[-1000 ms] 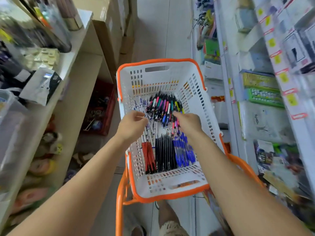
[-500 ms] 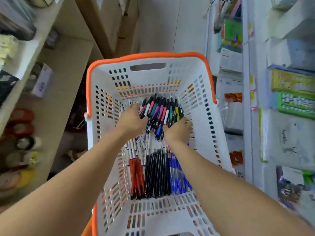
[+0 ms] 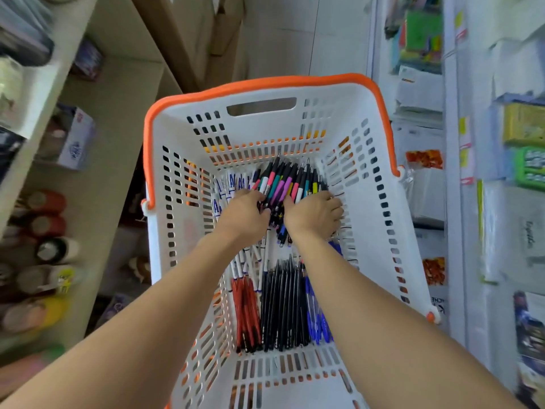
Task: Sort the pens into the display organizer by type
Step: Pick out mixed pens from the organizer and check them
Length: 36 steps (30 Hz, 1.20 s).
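Note:
A white basket with an orange rim (image 3: 265,82) holds sorted pens. At its far end lies a bunch of black pens with multicoloured grips (image 3: 283,181). My left hand (image 3: 244,214) curls round the bunch's left side and my right hand (image 3: 312,215) cups its right side, thumb on the pens. White pens with blue print (image 3: 227,187) lie left of the bunch and run under my left wrist. Nearer me sit rows of red pens (image 3: 244,314), black pens (image 3: 283,308) and blue pens (image 3: 317,317), the blue ones partly under my right forearm.
Store shelves flank a narrow aisle. The left shelf (image 3: 88,202) carries tape rolls and boxes; the right rack (image 3: 454,202) hangs packaged stationery. Cardboard boxes (image 3: 191,39) stand beyond the basket on the tiled floor.
The view has dropped closer to the basket. Both hands have moved in from either side and closed round the multicoloured bunch.

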Each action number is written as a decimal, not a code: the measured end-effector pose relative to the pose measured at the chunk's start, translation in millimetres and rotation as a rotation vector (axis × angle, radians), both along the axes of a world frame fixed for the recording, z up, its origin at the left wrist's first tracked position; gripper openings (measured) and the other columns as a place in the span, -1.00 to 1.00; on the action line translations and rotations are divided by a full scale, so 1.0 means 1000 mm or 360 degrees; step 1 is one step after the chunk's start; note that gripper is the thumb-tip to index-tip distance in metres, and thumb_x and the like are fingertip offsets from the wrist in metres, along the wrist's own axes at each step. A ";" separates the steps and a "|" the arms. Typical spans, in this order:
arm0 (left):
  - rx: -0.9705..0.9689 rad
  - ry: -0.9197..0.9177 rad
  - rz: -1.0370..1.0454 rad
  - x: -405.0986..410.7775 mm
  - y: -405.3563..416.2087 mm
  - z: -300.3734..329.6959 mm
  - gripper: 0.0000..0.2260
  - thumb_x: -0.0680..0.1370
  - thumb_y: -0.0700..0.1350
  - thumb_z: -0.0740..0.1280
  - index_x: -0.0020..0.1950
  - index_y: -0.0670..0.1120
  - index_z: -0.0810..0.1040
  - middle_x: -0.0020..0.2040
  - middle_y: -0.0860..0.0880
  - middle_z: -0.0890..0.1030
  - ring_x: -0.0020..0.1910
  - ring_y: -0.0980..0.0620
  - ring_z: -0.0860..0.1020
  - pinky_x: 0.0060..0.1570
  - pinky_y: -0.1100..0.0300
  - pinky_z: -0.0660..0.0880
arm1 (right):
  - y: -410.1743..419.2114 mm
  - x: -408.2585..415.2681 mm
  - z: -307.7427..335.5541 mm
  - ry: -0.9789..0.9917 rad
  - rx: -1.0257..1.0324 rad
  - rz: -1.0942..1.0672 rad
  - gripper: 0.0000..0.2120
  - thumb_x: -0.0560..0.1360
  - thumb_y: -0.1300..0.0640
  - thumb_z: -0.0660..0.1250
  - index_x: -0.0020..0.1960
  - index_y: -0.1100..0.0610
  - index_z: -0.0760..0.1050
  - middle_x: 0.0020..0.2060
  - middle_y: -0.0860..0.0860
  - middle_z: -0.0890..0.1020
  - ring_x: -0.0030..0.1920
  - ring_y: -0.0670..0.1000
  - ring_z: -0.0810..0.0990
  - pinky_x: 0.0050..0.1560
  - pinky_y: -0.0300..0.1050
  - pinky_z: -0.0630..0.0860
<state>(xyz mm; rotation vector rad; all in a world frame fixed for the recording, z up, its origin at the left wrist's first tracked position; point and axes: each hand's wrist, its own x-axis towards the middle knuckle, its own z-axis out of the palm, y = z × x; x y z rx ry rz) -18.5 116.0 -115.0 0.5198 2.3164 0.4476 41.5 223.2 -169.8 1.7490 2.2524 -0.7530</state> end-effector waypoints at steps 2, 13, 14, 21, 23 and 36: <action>0.0011 0.0003 -0.0015 0.002 -0.003 -0.001 -0.59 0.66 -0.08 0.26 0.49 -0.15 0.42 0.50 -0.15 0.36 0.38 -0.15 0.45 0.37 0.04 0.37 | 0.001 0.001 -0.002 -0.0007 0.0036 0.0089 -0.14 0.51 -0.28 0.35 0.49 0.32 0.19 0.40 0.25 0.37 0.39 0.25 0.37 0.35 0.17 0.39; 0.0091 -0.0063 -0.0018 0.020 -0.023 0.002 -0.56 0.66 -0.01 0.27 0.51 -0.14 0.39 0.48 -0.14 0.38 0.36 -0.11 0.46 0.29 0.14 0.35 | 0.008 -0.017 0.003 0.0012 -0.0350 0.0018 -0.03 0.34 -0.19 0.59 0.47 0.28 0.20 0.40 0.25 0.38 0.38 0.26 0.45 0.27 0.15 0.51; 0.0100 -0.0068 0.0004 0.021 -0.026 0.003 -0.56 0.66 -0.01 0.27 0.51 -0.14 0.39 0.48 -0.14 0.38 0.37 -0.10 0.45 0.30 0.15 0.34 | 0.007 -0.016 0.002 0.0020 -0.0348 0.0024 -0.03 0.33 -0.18 0.61 0.47 0.28 0.21 0.40 0.24 0.39 0.36 0.26 0.46 0.26 0.16 0.52; 0.0133 -0.0126 0.0130 0.027 -0.039 0.008 -0.56 0.66 0.01 0.27 0.52 -0.11 0.37 0.50 -0.13 0.36 0.35 -0.11 0.47 0.24 0.20 0.32 | 0.021 0.000 0.002 0.0317 -0.0394 0.0029 -0.28 0.48 0.13 0.51 0.48 0.32 0.22 0.38 0.22 0.48 0.31 0.21 0.54 0.07 -0.06 0.52; 0.0143 -0.0137 0.0140 0.029 -0.041 0.008 -0.56 0.66 0.02 0.26 0.51 -0.10 0.37 0.50 -0.13 0.36 0.31 -0.14 0.52 0.30 0.12 0.37 | 0.023 0.001 0.002 0.0355 -0.0428 -0.0002 -0.26 0.47 0.15 0.51 0.48 0.33 0.20 0.36 0.23 0.48 0.30 0.21 0.54 0.10 -0.04 0.53; 0.0188 -0.0201 0.0218 0.044 -0.042 0.011 -0.60 0.67 0.00 0.25 0.47 -0.11 0.41 0.48 -0.12 0.41 0.42 -0.08 0.41 0.26 0.20 0.28 | 0.000 -0.010 0.003 0.0166 -0.0205 0.0086 -0.23 0.46 0.09 0.54 0.49 0.24 0.17 0.38 0.25 0.41 0.32 0.28 0.49 0.20 0.16 0.55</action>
